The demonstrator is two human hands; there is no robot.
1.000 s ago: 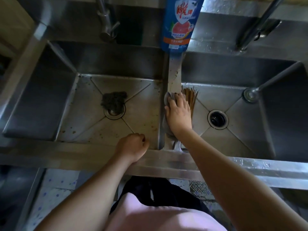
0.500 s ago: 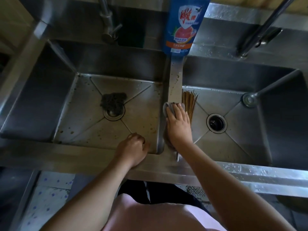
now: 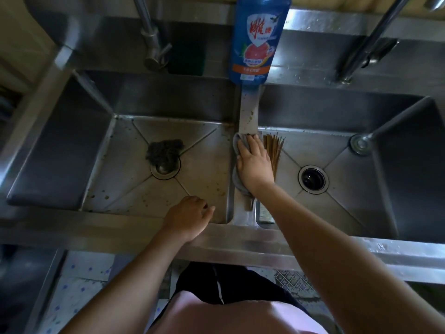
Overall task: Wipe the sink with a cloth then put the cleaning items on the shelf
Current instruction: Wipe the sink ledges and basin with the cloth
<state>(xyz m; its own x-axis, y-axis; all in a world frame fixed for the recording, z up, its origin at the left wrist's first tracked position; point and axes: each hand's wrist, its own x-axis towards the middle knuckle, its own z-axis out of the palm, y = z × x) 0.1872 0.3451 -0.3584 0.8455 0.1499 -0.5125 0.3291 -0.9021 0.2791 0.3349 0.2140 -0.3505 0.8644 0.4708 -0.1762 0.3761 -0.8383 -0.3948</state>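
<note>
Two hands were in view. The right hand [image 3: 252, 165] lay flat with its fingers straight and slightly spread, pressing the grey cloth [image 3: 237, 145] onto the divider [image 3: 249, 112] between the two basins of the sink [image 3: 120, 227]. The cloth showed past the fingertips and trailed back beneath the wrist. The left hand [image 3: 190, 218] rested on the front rim, left of the right forearm, its fingers loosely curled and holding nothing.

Change noted: within the last second the right hand drew the cloth toward the body, then pushed it forward again along the divider. It now sat closer to the detergent bottle [image 3: 257, 39] than half a second before. The left hand kept its place. We judged this a back-and-forth stroke, so wiping was in progress. Specks remained on the divider beyond the fingertips and on the basin floor ahead of the left hand. No shelf was visible, and putting away had not begun.

Labelling: the blue bottle stood straight ahead of the right fingertips. Its red shield carried large white Chinese characters, which we read as 雕牌, above a grapefruit picture. The orange band's print was too small to read.
</note>
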